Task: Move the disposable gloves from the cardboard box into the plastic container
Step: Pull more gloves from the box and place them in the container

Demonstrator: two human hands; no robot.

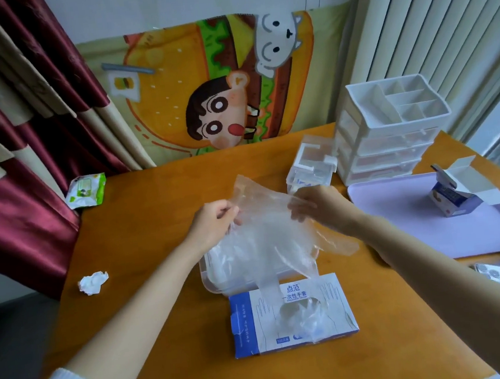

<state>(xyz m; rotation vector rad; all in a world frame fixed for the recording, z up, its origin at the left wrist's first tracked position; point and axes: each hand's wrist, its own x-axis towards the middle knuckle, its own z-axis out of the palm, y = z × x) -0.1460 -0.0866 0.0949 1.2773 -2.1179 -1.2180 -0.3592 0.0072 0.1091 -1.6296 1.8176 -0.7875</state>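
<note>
Clear plastic gloves (265, 230) are stretched between both hands, hanging right over the plastic container (210, 277) mid-worktop (155, 229). One edge is pinched by the left grip (215, 220), the other by the right grip (317, 207). Toward the near edge, touching the container, sits the cardboard box (291, 316) with more gloves poking out.

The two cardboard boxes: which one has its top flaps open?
The small box on the lilac mat, at the right; its white flaps stand up. The flat glove box has only a dispensing hole.
</note>
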